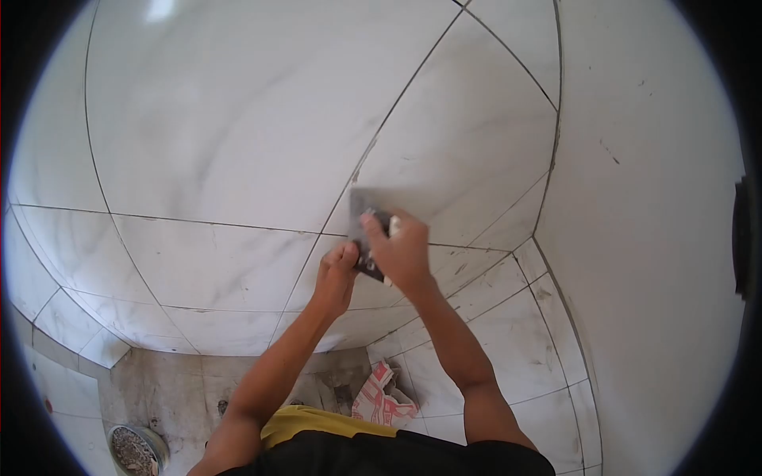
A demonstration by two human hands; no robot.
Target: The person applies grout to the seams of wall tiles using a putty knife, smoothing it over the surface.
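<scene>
Near the middle of the view, a flat dark grey trowel-like tool point(361, 208) lies against the white marbled wall tiles point(230, 143), beside a dark joint line. My right hand point(403, 247) is wrapped round its handle, with a pale part showing by the fingers. Just left of the tool's lower end, my left hand point(337, 274) has its fingers curled at the tool's edge; what they pinch, if anything, is hidden. Some grey smears mark the joint above the tool.
A red and white bag point(386, 401) rests on the dirty floor point(178, 389) below. At the lower left stands a bucket point(138, 451) with grey rubble-like contents. A plain pale wall point(651, 238) rises at the right, with a dark object point(741, 238) at its edge.
</scene>
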